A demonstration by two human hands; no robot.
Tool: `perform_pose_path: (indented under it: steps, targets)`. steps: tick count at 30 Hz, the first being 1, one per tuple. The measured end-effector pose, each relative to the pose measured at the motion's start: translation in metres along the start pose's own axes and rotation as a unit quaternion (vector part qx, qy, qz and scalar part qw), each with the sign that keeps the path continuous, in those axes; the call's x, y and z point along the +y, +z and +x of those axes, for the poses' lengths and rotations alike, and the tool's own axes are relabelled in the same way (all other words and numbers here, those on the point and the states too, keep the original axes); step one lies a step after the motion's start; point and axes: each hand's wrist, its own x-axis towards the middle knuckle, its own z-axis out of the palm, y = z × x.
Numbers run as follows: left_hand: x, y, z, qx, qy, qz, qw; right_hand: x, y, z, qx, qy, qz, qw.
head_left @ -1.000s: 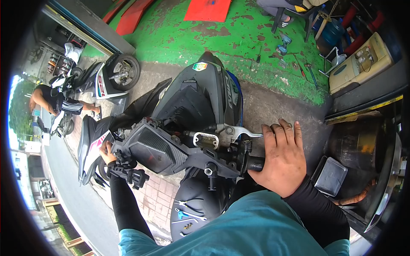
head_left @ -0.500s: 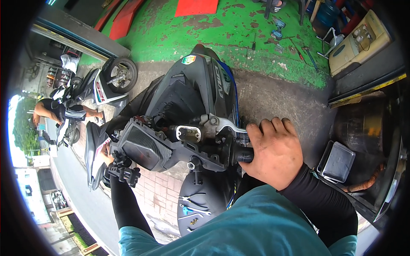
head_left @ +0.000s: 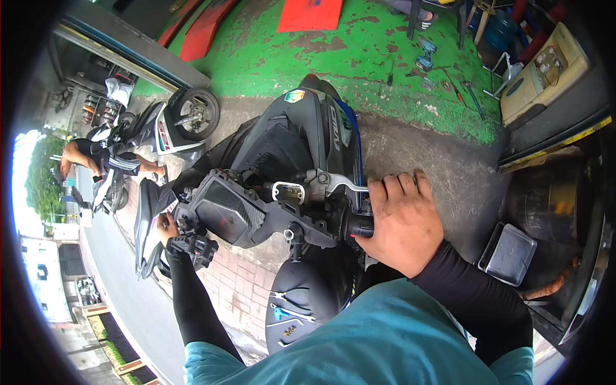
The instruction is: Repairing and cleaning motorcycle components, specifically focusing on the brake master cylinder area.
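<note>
A dark grey scooter stands before me with its handlebar cover off. My right hand is closed round the black right handlebar grip, its fingers over the tip of the silver brake lever. Inboard of the lever sits an uncovered brake fluid reservoir. My left hand reaches past the black left-hand controls, beside a white and dark front panel. Its fingers look bent, but are too small and partly hidden to read. The dash display lies between my hands.
Pliers, a blue-handled tool and small brass-coloured parts lie on the seat. Another motorbike and a bending person are at left. A metal tray is at right; a drill lies on the green floor.
The whole view has shifted slightly. My left hand now shows more, higher beside the front panel. My right hand stays on the grip and lever.
</note>
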Motion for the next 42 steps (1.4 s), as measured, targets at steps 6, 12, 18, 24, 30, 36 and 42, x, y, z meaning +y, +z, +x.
perform_pose_path:
  steps: [6,12,18,24,30,36,42]
  targets:
    - [0.008,-0.055,-0.089,0.228,-0.007,-0.142,0.963,0.006,0.001,-0.009,0.045,-0.059,-0.006,0.997]
    - [0.203,-0.083,-0.268,0.005,-0.212,-0.411,0.887,0.014,0.0,0.001,0.034,-0.075,-0.003,0.997]
    - [0.34,-0.046,-0.389,-0.185,-0.179,-0.477,0.84,0.02,0.003,0.012,-0.006,-0.144,-0.026,0.989]
    - [0.441,-0.03,-0.41,-0.147,-0.118,-0.499,0.846,0.029,0.021,0.018,-0.024,-0.225,0.01,0.974]
    - [0.491,-0.038,-0.417,-0.087,-0.146,-0.562,0.809,0.033,0.005,0.027,-0.037,-0.249,0.014,0.968]
    - [0.527,-0.064,-0.412,-0.059,-0.101,-0.61,0.784,0.052,-0.022,0.029,-0.11,-0.247,0.005,0.963]
    - [0.561,-0.096,-0.398,-0.007,0.072,-0.649,0.757,0.077,-0.044,0.019,-0.035,-0.44,0.279,0.853]
